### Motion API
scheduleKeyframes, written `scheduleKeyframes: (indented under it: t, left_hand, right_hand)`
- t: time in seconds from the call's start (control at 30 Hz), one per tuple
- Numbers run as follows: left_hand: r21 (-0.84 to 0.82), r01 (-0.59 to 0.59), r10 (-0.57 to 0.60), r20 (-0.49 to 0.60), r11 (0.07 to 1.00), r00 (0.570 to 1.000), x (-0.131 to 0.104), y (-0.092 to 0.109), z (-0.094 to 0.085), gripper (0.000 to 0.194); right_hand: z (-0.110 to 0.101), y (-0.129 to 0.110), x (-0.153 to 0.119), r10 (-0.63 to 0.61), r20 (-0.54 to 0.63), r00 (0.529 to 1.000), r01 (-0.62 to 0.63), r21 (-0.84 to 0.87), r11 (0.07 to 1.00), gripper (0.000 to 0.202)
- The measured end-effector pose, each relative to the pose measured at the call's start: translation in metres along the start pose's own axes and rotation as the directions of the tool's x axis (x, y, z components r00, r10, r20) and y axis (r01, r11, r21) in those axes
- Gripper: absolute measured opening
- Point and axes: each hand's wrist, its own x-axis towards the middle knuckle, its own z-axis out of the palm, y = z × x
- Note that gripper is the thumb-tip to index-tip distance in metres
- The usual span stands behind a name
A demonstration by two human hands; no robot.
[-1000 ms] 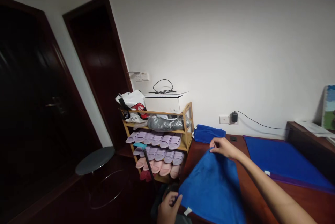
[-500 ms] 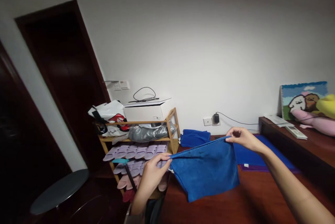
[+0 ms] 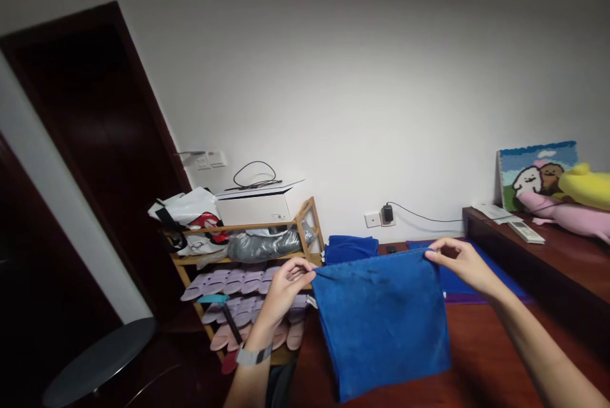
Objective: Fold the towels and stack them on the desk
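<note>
Above the reddish-brown wooden worktop [image 3: 495,339], in the head view: blue towel [image 3: 384,319], held up by its upper corners, pinched in the fingertip grip of left hand [image 3: 289,283] at one end and right hand [image 3: 461,263] at the other. Behind, beside the slipper rack [image 3: 301,239], folded blue cloth [image 3: 351,249]; to the right, flat blue cloth [image 3: 455,283]. Possible trouble: a slipped corner and crumpled towel, from so slight a grip or uneven pulling.

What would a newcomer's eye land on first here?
Probably the blue cloth just right of centre, pinched near its upper corners by the left hand and right hand. Next, the pink toy and yellow toy on the far right, then the lilac slippers on the wooden rack, left of centre.
</note>
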Motion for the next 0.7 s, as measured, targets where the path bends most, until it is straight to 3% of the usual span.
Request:
scheduleKeyframes:
  t: [0.27, 0.53, 0.7]
  left_hand:
    - [0.045, -0.06, 0.058, 0.038, 0.997, 0.998, -0.002, 0.015, 0.008, 0.018]
    - [0.027, -0.124, 0.124, 0.016, 0.992, 0.992, -0.027, 0.039, 0.004, 0.016]
    - [-0.035, -0.111, 0.109, -0.049, 0.993, 0.993, -0.024, 0.03, 0.009, 0.013]
  right_hand:
    - [-0.012, -0.008, -0.025, -0.024, -0.149, 0.989, 0.022, -0.016, 1.0, 0.046]
    - [-0.024, -0.029, -0.051, -0.063, -0.264, 0.962, 0.047, -0.068, 0.997, 0.045]
    - [-0.022, -0.034, -0.059, -0.021, -0.296, 0.955, -0.004, -0.083, 0.997, 0.044]
